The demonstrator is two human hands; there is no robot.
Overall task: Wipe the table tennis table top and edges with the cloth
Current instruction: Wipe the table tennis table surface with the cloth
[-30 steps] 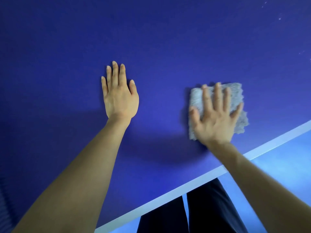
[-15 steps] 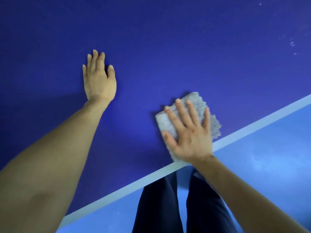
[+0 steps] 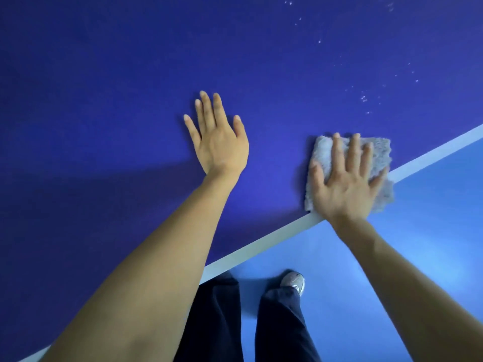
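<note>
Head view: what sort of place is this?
Probably an indoor sports or games room: a dark blue table tennis table top with a white edge line, above a smooth light blue floor. The right hand presses a grey cloth flat at that edge.

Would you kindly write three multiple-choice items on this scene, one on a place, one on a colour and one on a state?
1. Where does the cloth lie?
A) in the middle of the table
B) over the white edge line
C) on the floor

2. What colour is the table top?
A) green
B) dark blue
C) red

3. How does the right hand meet the cloth?
A) flat, fingers spread
B) balled into a fist
C) lifted clear of it

Answers: B, the cloth's near corner overlaps the line; B, the surface is plainly dark blue; A, straight fingers press on it.
</note>
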